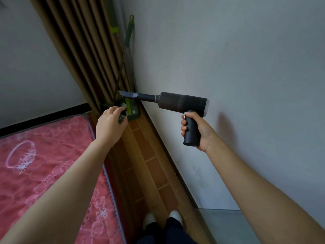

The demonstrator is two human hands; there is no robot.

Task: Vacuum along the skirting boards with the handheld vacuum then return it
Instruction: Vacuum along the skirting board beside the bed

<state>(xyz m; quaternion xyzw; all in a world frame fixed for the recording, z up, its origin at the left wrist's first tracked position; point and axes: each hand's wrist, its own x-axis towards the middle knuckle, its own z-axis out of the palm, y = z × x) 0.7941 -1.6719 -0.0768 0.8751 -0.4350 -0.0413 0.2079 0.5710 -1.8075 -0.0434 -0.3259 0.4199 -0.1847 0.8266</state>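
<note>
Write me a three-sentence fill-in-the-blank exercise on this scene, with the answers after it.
1. The hand holding the handheld vacuum by its grip is the person's ____ one.
2. The vacuum's nozzle points toward the corner, where a mop coloured ____ leans against the wall.
3. The curtain hanging beside the mop is ____ in colour.

Missing words: right; green; brown.

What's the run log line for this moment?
right hand: grips vacuum | nozzle: raised, in air | left hand: open, held forward | skirting board: untouched
</note>
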